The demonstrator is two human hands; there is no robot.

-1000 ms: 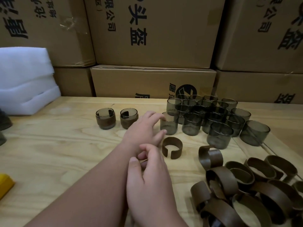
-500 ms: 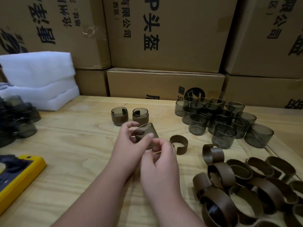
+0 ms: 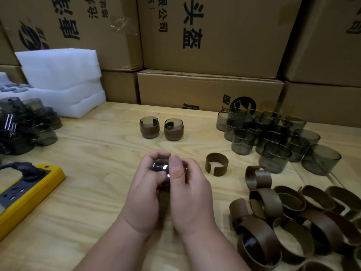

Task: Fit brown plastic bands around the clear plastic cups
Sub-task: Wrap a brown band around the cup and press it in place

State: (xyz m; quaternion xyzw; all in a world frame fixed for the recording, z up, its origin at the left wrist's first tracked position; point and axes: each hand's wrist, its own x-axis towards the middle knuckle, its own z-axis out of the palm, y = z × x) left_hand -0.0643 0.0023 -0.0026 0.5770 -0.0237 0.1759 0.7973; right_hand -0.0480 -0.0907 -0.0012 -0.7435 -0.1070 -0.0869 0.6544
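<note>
1. Head view: both hands meet above the middle of the table (image 3: 82, 173), with a clear cup (image 3: 160, 166) clasped between them. The left hand (image 3: 145, 189) curls its fingers round the cup's far side; the right hand (image 3: 192, 194) pinches it, thumb pressed on the near rim.
2. A loose brown band (image 3: 216, 164) lies just right of the hands. Two banded cups (image 3: 161, 129) stand beyond them; bare cups (image 3: 273, 136) cluster toward the far right edge, and piled bands (image 3: 293, 222) fill the near right corner.
3. Compared with half a second ago, the cup has turned its open mouth toward the camera and sits deeper between the hands.
</note>
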